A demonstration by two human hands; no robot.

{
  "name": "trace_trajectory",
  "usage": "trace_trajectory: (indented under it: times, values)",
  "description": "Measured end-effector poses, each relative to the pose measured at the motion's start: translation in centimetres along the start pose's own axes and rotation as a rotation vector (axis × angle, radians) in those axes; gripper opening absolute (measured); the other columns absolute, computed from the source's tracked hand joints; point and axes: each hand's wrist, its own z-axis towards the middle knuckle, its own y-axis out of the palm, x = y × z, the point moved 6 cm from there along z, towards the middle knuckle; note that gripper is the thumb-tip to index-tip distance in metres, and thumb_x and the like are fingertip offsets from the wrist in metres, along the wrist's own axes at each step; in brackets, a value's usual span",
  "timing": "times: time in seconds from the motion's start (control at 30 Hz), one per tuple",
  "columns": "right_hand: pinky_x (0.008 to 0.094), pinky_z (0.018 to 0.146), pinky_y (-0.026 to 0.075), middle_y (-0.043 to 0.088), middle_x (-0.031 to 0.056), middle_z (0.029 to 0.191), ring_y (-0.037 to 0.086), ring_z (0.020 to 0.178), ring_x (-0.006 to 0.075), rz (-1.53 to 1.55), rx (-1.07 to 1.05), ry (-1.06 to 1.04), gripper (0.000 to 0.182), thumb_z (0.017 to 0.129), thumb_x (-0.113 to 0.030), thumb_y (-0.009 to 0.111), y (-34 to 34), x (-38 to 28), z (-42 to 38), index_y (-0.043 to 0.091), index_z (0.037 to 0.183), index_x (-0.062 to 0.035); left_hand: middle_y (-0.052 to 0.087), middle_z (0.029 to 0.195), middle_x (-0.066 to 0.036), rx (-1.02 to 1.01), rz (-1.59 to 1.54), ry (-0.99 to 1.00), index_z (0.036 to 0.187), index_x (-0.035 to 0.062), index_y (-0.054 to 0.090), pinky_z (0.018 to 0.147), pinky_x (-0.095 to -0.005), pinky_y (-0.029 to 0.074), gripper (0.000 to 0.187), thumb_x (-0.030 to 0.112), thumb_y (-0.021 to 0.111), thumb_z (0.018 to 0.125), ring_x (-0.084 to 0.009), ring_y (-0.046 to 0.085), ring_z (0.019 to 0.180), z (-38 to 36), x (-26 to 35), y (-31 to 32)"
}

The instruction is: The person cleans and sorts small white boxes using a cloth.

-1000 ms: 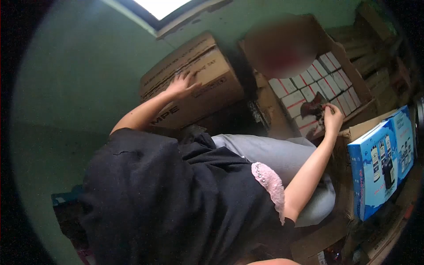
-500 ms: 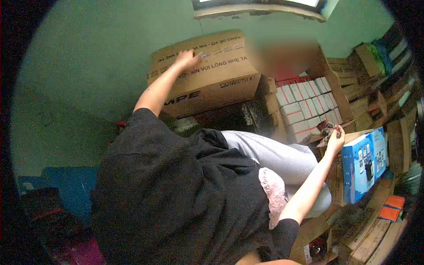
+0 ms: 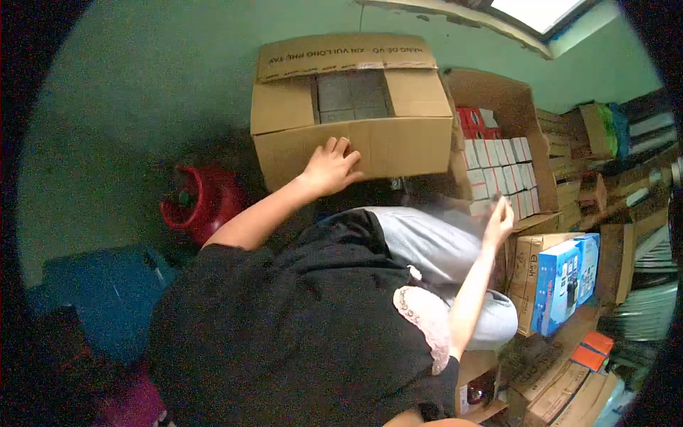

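A large cardboard box (image 3: 398, 146) has its top flaps opened, and grey packages (image 3: 348, 98) show inside. My left hand (image 3: 331, 166) rests on the near flap, which hangs over the box's front, with its fingers apart and bent. Over by a second carton of white boxes with red stripes (image 3: 501, 165), my right hand (image 3: 500, 222) is closed on a small dark item, too blurred to name.
A red gas cylinder (image 3: 210, 206) stands left of the large box, near a blue container (image 3: 107, 299). To the right are a blue printed box (image 3: 564, 285), orange packets (image 3: 592, 351) and stacked cartons (image 3: 548, 388).
The large box's lid is now open with its flaps folded out. My left hand has moved from the lid down to the front flap. My right hand has shifted left in view.
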Motion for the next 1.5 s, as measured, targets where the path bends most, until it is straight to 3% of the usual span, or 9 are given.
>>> trace_trajectory:
  times: [0.3,0.47,0.7,0.8,0.93,1.1,1.3,1.37,1.5]
  values:
    - [0.0413,0.098,0.041,0.052,0.0245,0.123,0.053,0.113,0.0346,-0.026,-0.239,-0.253,0.063,0.082,-0.043,0.072,13.6,-15.1,-0.2,0.059,0.116,0.0075,0.042,0.137,-0.009,0.218,0.179,-0.069,0.128,0.0188,0.054,0.103,-0.0558,0.035,0.07,0.061,0.067,0.074,-0.0339,0.037,0.128,-0.7,-5.0,-4.1]
    - [0.0467,0.101,0.038,0.044,0.0314,0.129,0.046,0.117,0.0444,-0.324,-0.258,-0.574,0.088,0.078,-0.058,0.068,20.5,-19.6,0.4,0.047,0.124,0.0139,0.042,0.145,-0.004,-0.073,0.218,-0.227,0.13,0.023,0.054,0.107,-0.0612,0.027,0.084,0.077,0.06,0.066,-0.0312,0.029,0.139,0.4,-11.2,-3.5]
    - [0.0641,0.107,0.022,0.025,0.0196,0.149,0.028,0.13,0.0477,-0.899,-0.585,-0.219,0.119,0.064,-0.072,0.069,28.4,-17.2,0.9,0.029,0.142,0.0079,0.042,0.146,-0.003,0.095,0.19,-0.165,0.118,0.0292,0.063,0.111,-0.0606,0.022,0.072,0.079,0.056,0.067,-0.0309,0.035,0.137,0.6,-11.9,-2.0]
    - [0.0647,0.108,0.02,0.023,0.0179,0.15,0.027,0.131,0.0492,-0.922,-0.555,-0.199,0.114,0.065,-0.068,0.071,28.4,-16.1,1.9,0.029,0.142,0.0062,0.04,0.147,-0.002,0.145,0.18,-0.148,0.113,0.0278,0.067,0.109,-0.0613,0.025,0.065,0.066,0.071,0.06,-0.0296,0.03,0.14,0.8,-11.5,-2.3]
    - [0.0663,0.107,0.022,0.022,0.0166,0.151,0.023,0.133,0.052,-0.927,-0.604,-0.153,0.113,0.067,-0.062,0.073,28.2,-15.9,2.3,0.025,0.144,0.005,0.035,0.15,-0.005,0.088,0.246,-0.194,0.113,0.0277,0.067,0.111,-0.0619,0.02,0.065,0.068,0.069,0.062,-0.0301,0.022,0.143,0.9,-10.5,-2.9]
    - [0.0657,0.104,0.029,0.029,0.015,0.146,0.032,0.127,0.0492,-0.9,-0.553,-0.258,0.099,0.065,-0.062,0.074,26.5,-17.9,2.9,0.047,0.132,0.0058,0.031,0.15,-0.014,0.116,0.302,-0.178,0.115,0.0239,0.064,0.109,-0.0694,0.014,0.071,0.078,0.054,0.071,-0.0361,0.015,0.143,0.7,-9.1,-5.2]
    - [0.0601,0.095,0.041,0.037,0.0174,0.141,0.041,0.119,0.0468,-0.709,-0.745,-0.248,0.078,0.07,-0.058,0.067,25.0,-18.8,4.0,0.059,0.118,0.0038,0.049,0.131,-0.019,0.168,0.522,-0.12,0.111,0.0152,0.059,0.101,-0.0584,0.039,0.037,0.046,0.055,0.091,-0.0397,0.047,0.124,-0.8,-8.4,-9.8]
    - [0.0503,0.094,0.046,0.051,0.0284,0.126,0.053,0.111,0.0451,-0.457,-0.726,-0.251,0.069,0.075,-0.051,0.058,23.7,-19.7,5.8,0.061,0.11,0.0077,0.057,0.115,-0.021,0.286,0.174,-0.472,0.111,0.0142,0.056,0.093,-0.0515,0.046,0.029,0.036,0.058,0.091,-0.0382,0.057,0.109,-3.0,-11.1,-11.8]
    - [0.0344,0.072,0.047,0.064,0.0203,0.077,0.061,0.075,0.0244,-0.204,-0.705,-0.046,0.055,0.082,-0.05,0.05,20.7,-19.1,11.0,0.066,0.085,0.002,0.063,0.09,-0.024,0.523,-0.004,-0.869,0.11,0.0113,0.054,0.08,-0.0444,0.053,0.026,0.027,0.061,0.09,-0.0365,0.065,0.092,-9.2,-13.1,-13.6]
